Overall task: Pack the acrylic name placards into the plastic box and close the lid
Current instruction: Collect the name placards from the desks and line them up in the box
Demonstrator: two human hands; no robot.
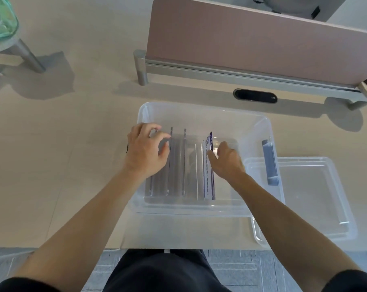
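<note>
A clear plastic box (199, 111) stands open on the desk in front of me. Inside it, several clear acrylic placards (183, 163) stand on edge side by side. The rightmost placard (209, 178) carries a white and purple printed insert. My left hand (145, 150) hovers over the leftmost placard, fingers spread and curled, fingertips near its top edge. My right hand (228, 160) is inside the box, fingers resting against the printed placard. The clear lid (317, 199) lies flat to the right of the box, partly under its rim. A grey latch (270, 162) sits on the box's right side.
A pink desk divider (252, 41) on a metal rail runs along the back. A black oval cable port (255, 95) lies behind the box. A metal leg (28, 54) and a green bag (0, 17) stand at the far left. The desk's front edge is just above my lap.
</note>
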